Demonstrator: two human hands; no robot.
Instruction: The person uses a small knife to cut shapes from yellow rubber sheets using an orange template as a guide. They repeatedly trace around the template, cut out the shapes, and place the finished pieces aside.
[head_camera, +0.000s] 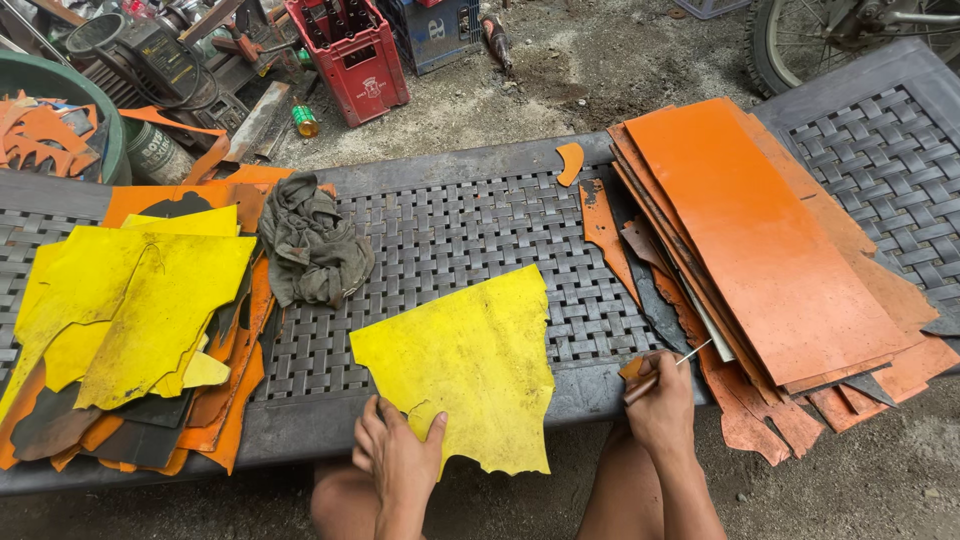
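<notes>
On the woven grey bench (450, 215) in front of me: one yellow leather sheet (470, 365), ragged edges, lying flat, its lower edge overhanging the bench's front rim. My left hand (397, 452) pins its bottom-left corner, fingers spread on top, thumb on the sheet too; pressing flat, not clenched. My right hand (662, 403) sits at the front rim just right of the sheet, not touching it, closed around a thin stick-like tool (668, 367) whose pale tip points up-right toward the orange stack (760, 250). That stack of orange sheets lies fanned out on the right, some hanging off the front edge. Left end: pile of yellow pieces (130, 300) over orange and dark scraps. Crumpled grey-green rag (312, 245) between that pile and my sheet, apart from both.
</notes>
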